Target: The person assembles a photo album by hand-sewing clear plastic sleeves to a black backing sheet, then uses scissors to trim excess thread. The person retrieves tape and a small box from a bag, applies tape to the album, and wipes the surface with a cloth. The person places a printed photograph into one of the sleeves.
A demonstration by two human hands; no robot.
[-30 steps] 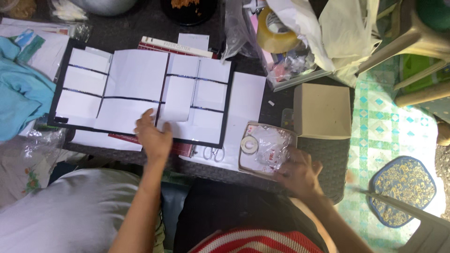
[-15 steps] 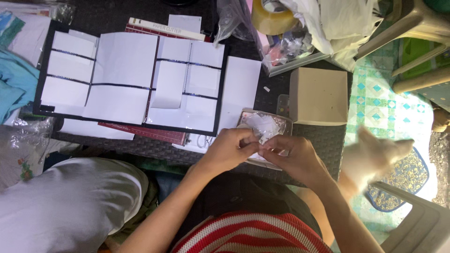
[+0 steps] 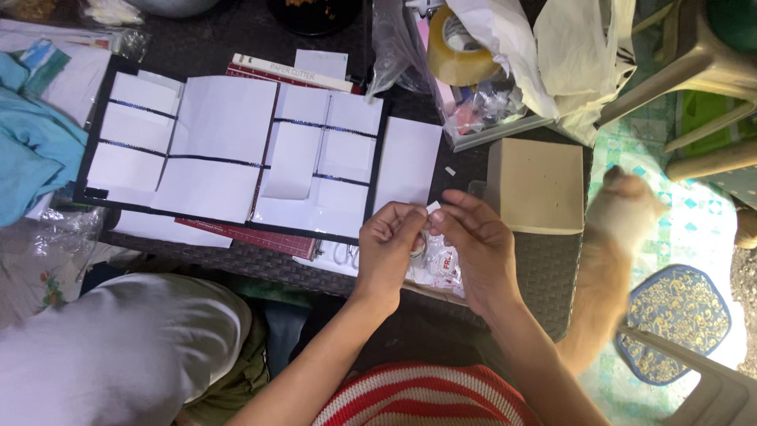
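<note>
A small white scrap of tape (image 3: 433, 207) sat pinched between the fingertips of both hands, just above the table's near edge. Left of the hands lay a black board (image 3: 236, 154) covered with white paper panels, a red book (image 3: 252, 235) under it. The left hand (image 3: 388, 251) was curled tight, thumb and forefinger nipping the scrap. Beneath the hands lay a clear plastic packet (image 3: 440, 268) with red print. The right hand (image 3: 473, 244), fingers bent, gripped the scrap's other side. Right of it stood a plain beige box (image 3: 536, 185).
</note>
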